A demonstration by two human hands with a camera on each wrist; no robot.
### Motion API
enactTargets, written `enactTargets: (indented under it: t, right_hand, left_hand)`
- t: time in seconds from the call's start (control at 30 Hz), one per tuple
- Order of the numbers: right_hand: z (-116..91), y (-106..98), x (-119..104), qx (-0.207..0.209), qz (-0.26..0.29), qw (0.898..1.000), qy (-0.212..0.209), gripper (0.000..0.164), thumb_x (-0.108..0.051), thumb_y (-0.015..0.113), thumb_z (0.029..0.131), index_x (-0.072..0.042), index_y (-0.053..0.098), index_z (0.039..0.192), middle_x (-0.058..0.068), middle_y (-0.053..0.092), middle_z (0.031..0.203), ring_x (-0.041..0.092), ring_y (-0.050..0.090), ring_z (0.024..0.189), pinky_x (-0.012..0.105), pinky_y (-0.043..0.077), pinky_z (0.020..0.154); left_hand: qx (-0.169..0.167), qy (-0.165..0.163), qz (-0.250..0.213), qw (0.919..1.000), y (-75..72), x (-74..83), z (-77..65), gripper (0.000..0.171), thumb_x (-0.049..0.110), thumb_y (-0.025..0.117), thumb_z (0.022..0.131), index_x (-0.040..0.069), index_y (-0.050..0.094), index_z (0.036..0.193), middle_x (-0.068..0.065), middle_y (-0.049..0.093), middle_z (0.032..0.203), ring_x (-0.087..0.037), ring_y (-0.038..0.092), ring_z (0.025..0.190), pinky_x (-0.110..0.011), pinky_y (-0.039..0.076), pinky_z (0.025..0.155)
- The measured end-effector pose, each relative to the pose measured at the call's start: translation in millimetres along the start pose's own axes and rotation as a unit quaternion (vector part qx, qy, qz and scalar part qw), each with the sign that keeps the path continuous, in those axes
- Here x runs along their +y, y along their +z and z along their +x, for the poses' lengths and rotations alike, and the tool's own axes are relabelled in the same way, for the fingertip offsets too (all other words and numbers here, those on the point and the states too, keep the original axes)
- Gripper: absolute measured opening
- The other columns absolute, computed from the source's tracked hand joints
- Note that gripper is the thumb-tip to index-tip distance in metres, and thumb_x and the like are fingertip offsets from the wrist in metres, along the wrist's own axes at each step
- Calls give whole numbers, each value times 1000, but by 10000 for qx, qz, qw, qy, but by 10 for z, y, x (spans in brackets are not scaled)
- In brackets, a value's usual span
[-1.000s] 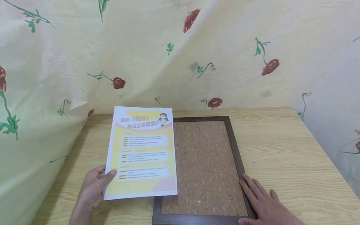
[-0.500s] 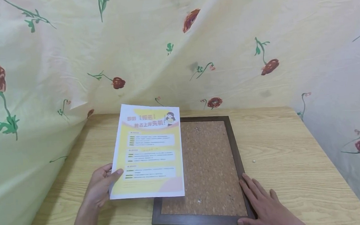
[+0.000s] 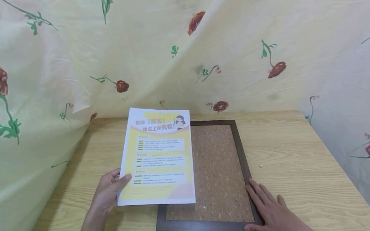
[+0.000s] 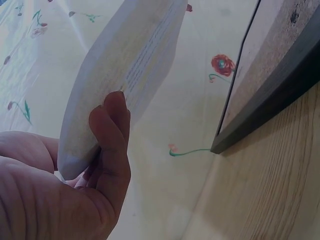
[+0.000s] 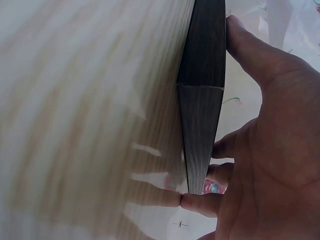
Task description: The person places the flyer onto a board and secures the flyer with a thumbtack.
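Here's the left hand (image 3: 105, 192), pinching the sheet (image 3: 159, 156) at its lower left edge, thumb on the printed face! The sheet is up off the table (image 3: 303, 150), tilted, blocking the head view of the left part of the corkboard (image 3: 219, 170). Well apart, the right hand (image 3: 273, 209) rests nearly straight fingers against the board's right side, thumb at the lower corner.

In the head view, the paper (image 3: 155, 157) hides much of the corkboard's (image 3: 221, 170) left side. Its little words (image 3: 160, 161) look too blurry to read. A dot (image 3: 261, 166) on the counter (image 3: 297, 150) is too tiny to name.
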State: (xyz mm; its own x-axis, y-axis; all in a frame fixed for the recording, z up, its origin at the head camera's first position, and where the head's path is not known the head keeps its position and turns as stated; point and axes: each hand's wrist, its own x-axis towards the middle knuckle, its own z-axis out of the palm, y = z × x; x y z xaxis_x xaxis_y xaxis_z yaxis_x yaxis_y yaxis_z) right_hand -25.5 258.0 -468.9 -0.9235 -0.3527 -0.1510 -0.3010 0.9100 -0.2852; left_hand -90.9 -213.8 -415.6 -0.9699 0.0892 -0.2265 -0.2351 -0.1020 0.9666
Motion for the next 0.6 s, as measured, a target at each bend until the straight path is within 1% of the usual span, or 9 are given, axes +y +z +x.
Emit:
enactTargets:
  t: [0.27,0.6]
  right_hand:
    - [4,5,4,-11,14,10000,4,113,-81,54,76,0,32,152,18,21,160,47,27,140,81,33,85]
    - [-5,17,3,80,-24,10000,-35,112,-81,54,77,0,32,151,17,21,160,47,29,139,81,34,84]
  left_hand:
    - [-36,-3,-77,10000,56,7,7,43,-2,48,100,-17,35,139,-30,62,121,-35,69,99,-48,56,81]
    - [-1,-113,15,9999,168,4,30,42,-2,47,101,-15,37,140,-30,62,121,-36,69,100,-48,56,81]
